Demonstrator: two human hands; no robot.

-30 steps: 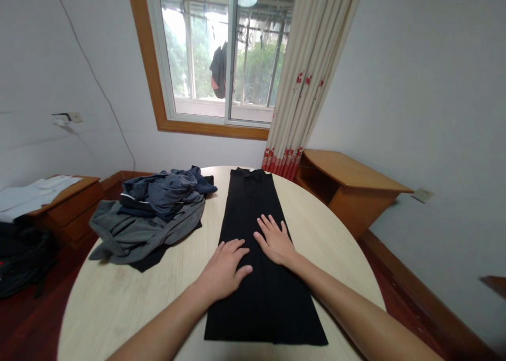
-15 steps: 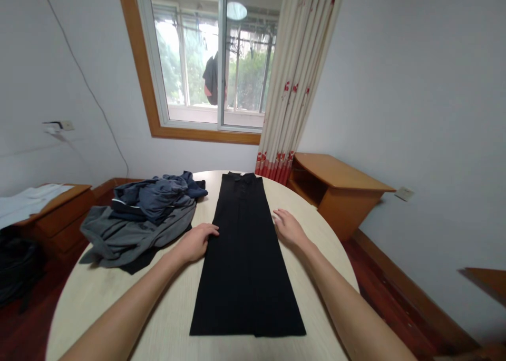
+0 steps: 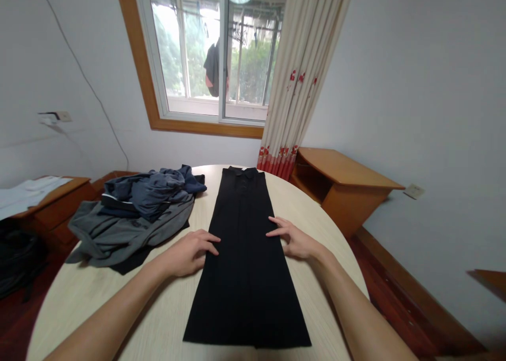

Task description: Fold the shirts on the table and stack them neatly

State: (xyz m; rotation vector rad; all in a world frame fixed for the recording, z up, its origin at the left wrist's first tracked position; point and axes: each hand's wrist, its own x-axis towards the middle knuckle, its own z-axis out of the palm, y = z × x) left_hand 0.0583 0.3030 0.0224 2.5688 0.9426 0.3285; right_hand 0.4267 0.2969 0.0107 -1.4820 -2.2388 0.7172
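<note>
A black collared shirt [image 3: 247, 276] lies flat on the round table [image 3: 158, 308], folded lengthwise into a long strip. Its collar and button placket face the window, and the wider hem is nearest me. My left hand [image 3: 193, 251] rests at the shirt's left edge, index and middle fingertips over the cloth, fingers apart. Across from it, my right hand [image 3: 295, 238] is at the right edge, with spread fingers reaching onto the fabric. Neither hand shows a grip on the cloth. My right thumb is beside the edge.
To the left on the table is a rumpled pile of dark blue and grey clothes [image 3: 138, 208]. Behind the table hang a curtain [image 3: 304, 87] and a window. A wooden desk [image 3: 348, 176] stands at the right, and a wooden cabinet [image 3: 59, 208] at the left.
My right hand has moved from beside the shirt onto its right edge, fingers now over the cloth. My left hand has slid slightly nearer to me. The view has shifted a little.
</note>
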